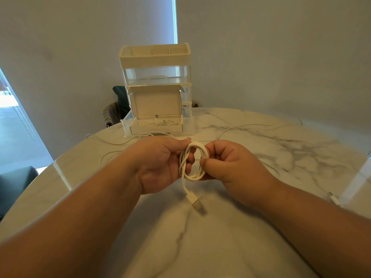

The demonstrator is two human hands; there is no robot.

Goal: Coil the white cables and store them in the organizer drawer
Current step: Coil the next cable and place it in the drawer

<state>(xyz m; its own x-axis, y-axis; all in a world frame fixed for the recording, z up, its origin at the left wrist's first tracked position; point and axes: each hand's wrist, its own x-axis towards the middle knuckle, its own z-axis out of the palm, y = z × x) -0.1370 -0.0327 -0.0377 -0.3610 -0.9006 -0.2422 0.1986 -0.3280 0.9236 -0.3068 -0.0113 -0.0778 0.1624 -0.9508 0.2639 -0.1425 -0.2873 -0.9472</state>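
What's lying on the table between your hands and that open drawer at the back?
In the head view, loose white cable trails over the marble table between the hands' coiled cable and the open drawer.

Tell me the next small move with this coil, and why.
Probably wrap the dangling USB end around the coil. Both hands, left hand and right hand, hold the loops, but the plug tail hangs loose, and the open drawer waits behind.
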